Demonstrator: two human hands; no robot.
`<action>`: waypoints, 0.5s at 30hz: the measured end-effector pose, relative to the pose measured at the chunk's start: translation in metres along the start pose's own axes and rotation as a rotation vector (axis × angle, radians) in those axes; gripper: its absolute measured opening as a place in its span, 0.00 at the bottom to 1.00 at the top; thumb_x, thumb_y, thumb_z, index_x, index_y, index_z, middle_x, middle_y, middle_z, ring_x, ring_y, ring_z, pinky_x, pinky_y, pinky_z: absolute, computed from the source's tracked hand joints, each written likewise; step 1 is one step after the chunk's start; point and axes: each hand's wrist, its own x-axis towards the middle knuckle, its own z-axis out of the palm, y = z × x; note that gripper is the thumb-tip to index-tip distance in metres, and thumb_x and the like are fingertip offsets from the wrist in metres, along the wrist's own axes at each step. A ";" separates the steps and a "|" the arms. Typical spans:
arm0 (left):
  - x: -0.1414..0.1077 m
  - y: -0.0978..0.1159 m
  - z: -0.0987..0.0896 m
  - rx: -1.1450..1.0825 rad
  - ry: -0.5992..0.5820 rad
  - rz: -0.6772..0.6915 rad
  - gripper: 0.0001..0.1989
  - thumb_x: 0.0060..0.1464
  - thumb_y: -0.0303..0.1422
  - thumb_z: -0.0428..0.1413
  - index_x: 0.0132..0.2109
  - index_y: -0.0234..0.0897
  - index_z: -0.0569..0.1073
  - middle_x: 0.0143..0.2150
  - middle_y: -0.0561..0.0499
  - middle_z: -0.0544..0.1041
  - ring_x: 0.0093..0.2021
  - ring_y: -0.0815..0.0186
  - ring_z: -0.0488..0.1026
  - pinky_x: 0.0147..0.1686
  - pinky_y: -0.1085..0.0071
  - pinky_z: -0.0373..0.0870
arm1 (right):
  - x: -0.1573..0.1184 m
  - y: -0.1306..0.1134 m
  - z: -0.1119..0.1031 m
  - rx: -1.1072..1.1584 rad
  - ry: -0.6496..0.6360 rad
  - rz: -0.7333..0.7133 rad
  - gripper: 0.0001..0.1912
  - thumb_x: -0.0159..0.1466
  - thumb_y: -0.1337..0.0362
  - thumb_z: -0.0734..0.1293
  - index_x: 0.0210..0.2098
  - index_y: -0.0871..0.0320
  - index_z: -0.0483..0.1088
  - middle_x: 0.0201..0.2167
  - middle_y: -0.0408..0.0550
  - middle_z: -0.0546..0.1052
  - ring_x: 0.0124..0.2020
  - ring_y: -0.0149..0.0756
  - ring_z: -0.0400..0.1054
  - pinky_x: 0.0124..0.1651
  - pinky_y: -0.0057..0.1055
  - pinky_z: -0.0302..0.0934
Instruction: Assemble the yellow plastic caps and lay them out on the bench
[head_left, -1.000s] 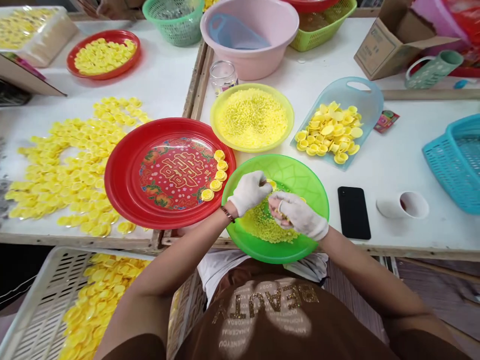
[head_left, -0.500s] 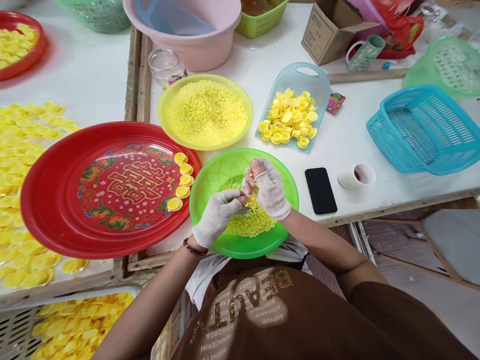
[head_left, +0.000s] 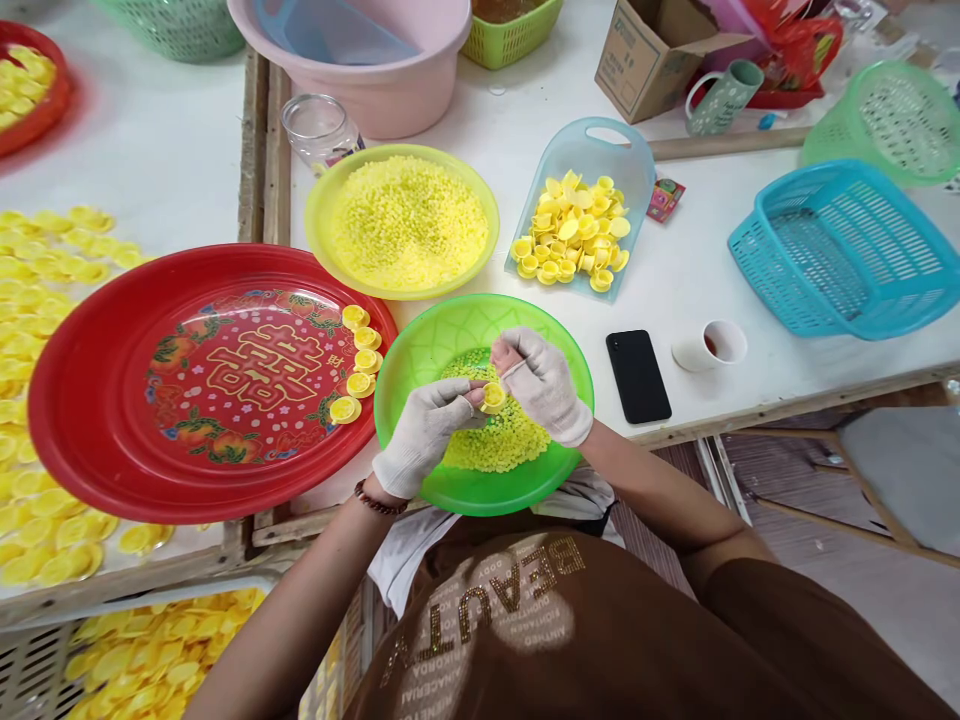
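Observation:
Over the green basin (head_left: 397, 365), my left hand (head_left: 431, 430), in a white fingertipless glove, pinches a small round yellow plastic cup piece (head_left: 493, 397) between thumb and fingertips. Just above and right of that piece is my right hand (head_left: 546, 385), gloved the same way, its fingers drawn together; what they hold, if anything, is too small to see. Small yellow-green beads (head_left: 499, 450) lie in the basin beneath both hands. Left of it, a large red tray (head_left: 97, 400) carries several finished-looking yellow round pieces (head_left: 361, 385) along its right side.
Behind the basin stand a yellow bowl (head_left: 313, 225) of pale yellow beads and a clear blue scoop tray (head_left: 574, 145) of yellow cup pieces. A black phone (head_left: 637, 376), a white cup (head_left: 690, 350) and a blue basket (head_left: 862, 325) are to the right. Many yellow pieces (head_left: 45, 400) cover the left table.
My right hand has moved slightly down and away from the left, uncovering the yellow cup piece. The left hand keeps its pinch on it. The whole view has shifted a little.

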 end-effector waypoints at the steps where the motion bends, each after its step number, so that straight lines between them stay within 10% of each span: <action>1: 0.000 0.000 0.000 -0.005 0.009 0.005 0.23 0.44 0.42 0.73 0.44 0.31 0.84 0.34 0.48 0.82 0.31 0.67 0.79 0.39 0.69 0.80 | -0.001 0.001 -0.002 -0.106 -0.025 -0.038 0.14 0.71 0.55 0.64 0.32 0.55 0.66 0.25 0.39 0.67 0.27 0.30 0.61 0.32 0.30 0.57; 7: 0.000 -0.001 -0.005 -0.018 0.010 0.037 0.21 0.45 0.42 0.72 0.42 0.31 0.84 0.34 0.48 0.82 0.31 0.68 0.78 0.39 0.71 0.79 | -0.007 0.007 -0.009 -0.315 -0.216 -0.043 0.13 0.71 0.58 0.63 0.34 0.56 0.73 0.30 0.43 0.76 0.32 0.33 0.67 0.39 0.31 0.60; 15: -0.011 0.008 -0.006 0.101 0.056 0.112 0.23 0.50 0.44 0.69 0.47 0.31 0.83 0.43 0.44 0.83 0.39 0.62 0.79 0.46 0.63 0.80 | -0.007 0.005 -0.016 -0.045 -0.059 0.158 0.17 0.71 0.51 0.64 0.35 0.56 0.76 0.24 0.41 0.69 0.26 0.31 0.61 0.29 0.29 0.54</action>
